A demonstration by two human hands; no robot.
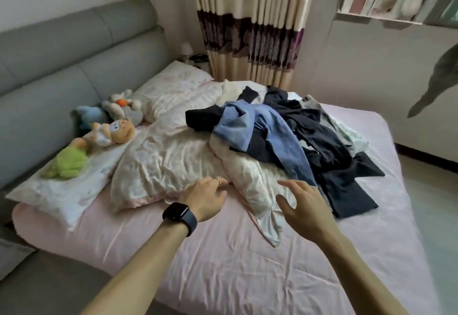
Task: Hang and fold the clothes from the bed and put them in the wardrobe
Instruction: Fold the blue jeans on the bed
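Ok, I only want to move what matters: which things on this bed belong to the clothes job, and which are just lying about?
Job: pile of clothes, including a blue garment and dark garments; left hand and right hand, both open and holding nothing.
Lying about: stuffed toys, pillow, duvet, curtain.

A home bedroom: bed (223, 252), pillows (173, 79), plush toys (111, 131), curtain (252, 24).

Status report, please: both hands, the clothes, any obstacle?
Left hand open, at the quilt edge. Right hand open, empty, near the clothes pile. Pile lies untouched, partly on the quilt.
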